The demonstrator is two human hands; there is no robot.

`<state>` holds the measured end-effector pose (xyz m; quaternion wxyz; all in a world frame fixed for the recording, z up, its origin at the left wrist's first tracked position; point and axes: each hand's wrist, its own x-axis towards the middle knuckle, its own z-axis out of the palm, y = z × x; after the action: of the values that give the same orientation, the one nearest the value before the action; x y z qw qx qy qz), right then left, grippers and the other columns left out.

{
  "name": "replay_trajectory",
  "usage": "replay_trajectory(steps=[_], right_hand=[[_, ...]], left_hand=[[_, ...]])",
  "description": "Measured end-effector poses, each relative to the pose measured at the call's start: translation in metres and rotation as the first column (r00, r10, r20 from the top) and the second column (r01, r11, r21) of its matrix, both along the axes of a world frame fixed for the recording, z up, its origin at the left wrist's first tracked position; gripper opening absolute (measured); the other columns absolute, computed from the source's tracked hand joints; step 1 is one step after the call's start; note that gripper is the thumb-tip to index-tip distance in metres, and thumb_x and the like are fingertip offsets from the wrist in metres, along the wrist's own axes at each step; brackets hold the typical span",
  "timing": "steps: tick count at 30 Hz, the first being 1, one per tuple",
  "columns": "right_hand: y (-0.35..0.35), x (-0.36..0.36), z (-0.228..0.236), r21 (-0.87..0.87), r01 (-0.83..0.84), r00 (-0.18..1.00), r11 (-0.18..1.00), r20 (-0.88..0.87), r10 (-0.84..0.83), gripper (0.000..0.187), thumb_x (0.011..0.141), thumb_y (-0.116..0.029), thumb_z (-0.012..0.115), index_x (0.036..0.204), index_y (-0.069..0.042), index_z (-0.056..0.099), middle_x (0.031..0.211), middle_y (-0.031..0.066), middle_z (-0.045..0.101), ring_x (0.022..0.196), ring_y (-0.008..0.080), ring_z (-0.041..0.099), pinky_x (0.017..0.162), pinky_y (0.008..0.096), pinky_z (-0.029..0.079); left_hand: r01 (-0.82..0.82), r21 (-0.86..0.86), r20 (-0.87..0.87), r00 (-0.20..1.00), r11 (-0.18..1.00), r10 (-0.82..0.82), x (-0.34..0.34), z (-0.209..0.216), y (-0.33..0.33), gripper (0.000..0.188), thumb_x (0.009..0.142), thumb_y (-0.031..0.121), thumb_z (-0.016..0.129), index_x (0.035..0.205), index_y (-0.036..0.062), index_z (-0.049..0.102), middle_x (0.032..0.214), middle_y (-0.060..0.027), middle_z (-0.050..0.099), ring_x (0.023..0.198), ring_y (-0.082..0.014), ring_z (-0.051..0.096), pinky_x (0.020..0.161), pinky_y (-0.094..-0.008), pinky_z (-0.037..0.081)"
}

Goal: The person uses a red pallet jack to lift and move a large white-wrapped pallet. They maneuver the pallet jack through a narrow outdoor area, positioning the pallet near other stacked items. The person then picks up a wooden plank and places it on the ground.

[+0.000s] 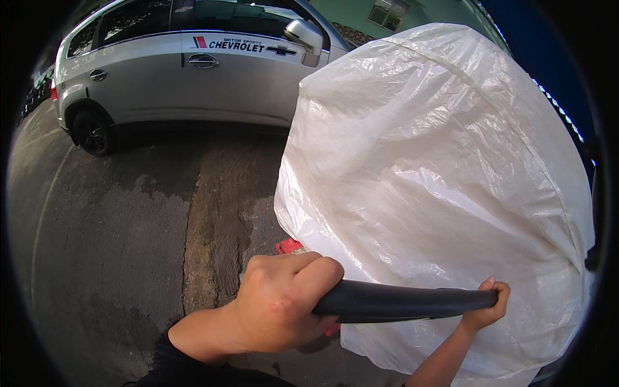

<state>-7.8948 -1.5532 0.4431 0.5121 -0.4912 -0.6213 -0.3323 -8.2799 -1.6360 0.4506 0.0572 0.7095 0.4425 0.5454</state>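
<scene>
We have both hands wrapped around a black push bar (pixel 406 302), which runs between them from left to right and, on that side, ends at the right hand. Our left hand (pixel 287 300) makes a fist about its near end, knuckles toward us and thumb folded over the fingers, while its forearm comes up from a black sleeve (pixel 173 351) below and to the left. Our right hand (pixel 487 308) grips the far end, fingers curled around it and thumb tip raised above it; its bare forearm slants up from the lower edge. Just beyond the bar, and spreading over most of the space above and around our right hand, bulges a large white plastic sheet (pixel 425 168), glossy and creased, with a long seam (pixel 477 87) curving over its top and down its right side. Whether it is a sack or a draped cover we cannot tell, and what it covers is hidden from us. Just above our left fist, a red piece (pixel 289 246) shows at the sheet's lower left edge. To the left of that fist we have dark asphalt (pixel 122 238), and a rough brown strip (pixel 216 226) runs away from just behind it. Well beyond our left hand stands a silver minivan (pixel 142 90), side-on to us, its wing mirror (pixel 304 40) near the sheet's upper left edge. Farther off, beyond the sheet, we see a green wall (pixel 345 14) with a window (pixel 388 13).
</scene>
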Motion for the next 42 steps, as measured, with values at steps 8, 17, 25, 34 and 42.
replay_trajectory(steps=[8,17,25,34,42], right_hand=[[-0.014,-0.015,-0.018,-0.042,0.152,0.983,0.987,-0.094,-0.156,0.022,0.094,-0.013,0.067,0.08,-0.003,0.053,0.066,0.0057,0.052,0.06,0.0155,0.048,0.057,0.0296,0.044],[-0.046,-0.078,-0.035,-0.098,0.518,0.848,0.849,-0.072,-0.526,0.022,0.096,-0.017,0.065,0.084,-0.002,0.054,0.07,0.0137,0.058,0.063,0.0249,0.052,0.063,0.0374,0.047],[-0.027,-0.085,-0.055,-0.147,0.718,0.686,0.68,-0.014,-0.727,0.013,0.087,-0.009,0.064,0.089,-0.003,0.053,0.073,0.0178,0.056,0.065,0.0323,0.05,0.066,0.0429,0.046],[0.037,-0.035,-0.079,-0.24,0.757,0.619,0.608,-0.037,-0.785,0.014,0.085,-0.008,0.065,0.09,0.001,0.055,0.076,0.0215,0.058,0.069,0.0385,0.054,0.069,0.0468,0.046],[0.091,0.049,-0.09,-0.256,0.873,0.445,0.415,0.071,-0.893,0.03,0.083,-0.027,0.073,0.093,0.001,0.068,0.086,0.0209,0.07,0.079,0.0369,0.068,0.074,0.046,0.054]], left_hand=[[0.158,0.077,0.07,0.984,0.984,-0.163,-0.032,-0.03,0.042,0.035,0.063,0.013,0.08,0.083,0.0061,0.052,0.068,-0.0077,0.057,0.061,-0.0317,0.063,0.051,-0.041,0.049],[0.497,0.101,0.061,0.861,0.862,-0.504,-0.09,-0.049,0.16,0.025,0.069,0.012,0.076,0.082,0.0024,0.056,0.065,-0.0149,0.062,0.064,-0.0382,0.064,0.058,-0.0474,0.05],[0.65,0.13,0.09,0.744,0.749,-0.662,-0.081,-0.061,0.252,0.017,0.069,0.01,0.073,0.082,0.0027,0.064,0.071,-0.0173,0.066,0.07,-0.0382,0.067,0.066,-0.0464,0.054],[0.783,0.019,0.065,0.62,0.622,-0.782,-0.023,-0.072,0.352,0.015,0.071,0.006,0.07,0.084,0.0012,0.065,0.076,-0.0191,0.068,0.078,-0.0386,0.068,0.074,-0.0473,0.054],[0.795,0.118,0.045,0.595,0.595,-0.803,0.066,-0.081,0.453,0.017,0.072,0.009,0.072,0.083,0.0009,0.063,0.069,-0.0179,0.065,0.07,-0.0388,0.067,0.067,-0.0474,0.054]])
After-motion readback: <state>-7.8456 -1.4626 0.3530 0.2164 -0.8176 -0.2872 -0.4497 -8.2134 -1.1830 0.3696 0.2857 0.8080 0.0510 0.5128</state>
